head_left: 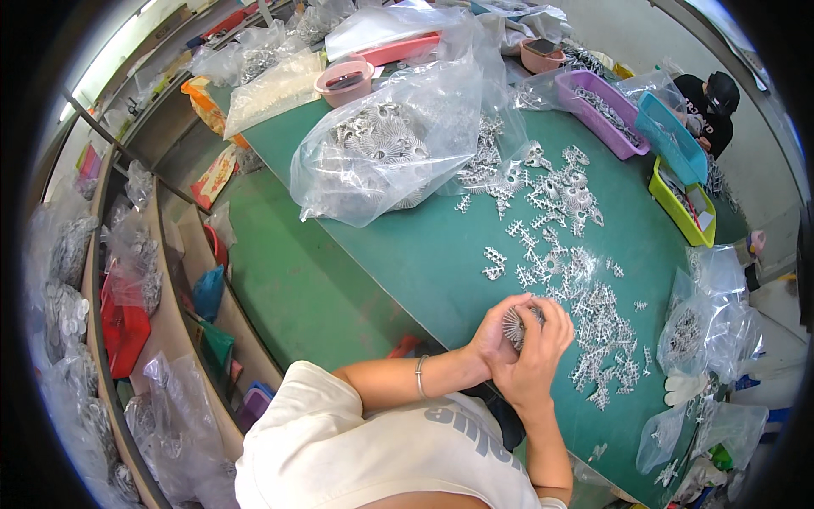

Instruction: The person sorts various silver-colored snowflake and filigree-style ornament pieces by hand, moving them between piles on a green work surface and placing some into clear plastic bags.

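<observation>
Both my hands are together over the near edge of the green table (398, 263). My left hand (486, 338), with a bangle on its wrist, cups a round silver metal piece with radiating ribs (511, 327). My right hand (540, 352) closes over the same piece from the right, its fingers bent across the front. Part of the piece is hidden behind the fingers. Just right of my hands lies a spread of small branched silver metal parts (604, 335). Farther back are fan-shaped silver pieces (572, 193) in a loose heap.
A large clear bag of fan-shaped pieces (386, 161) stands at the far left of the table. Purple (598, 110), blue (670, 136) and yellow-green (682, 204) baskets line the far right, near another person (708, 106). Plastic bags (708, 314) lie right; shelves (161, 322) stand left.
</observation>
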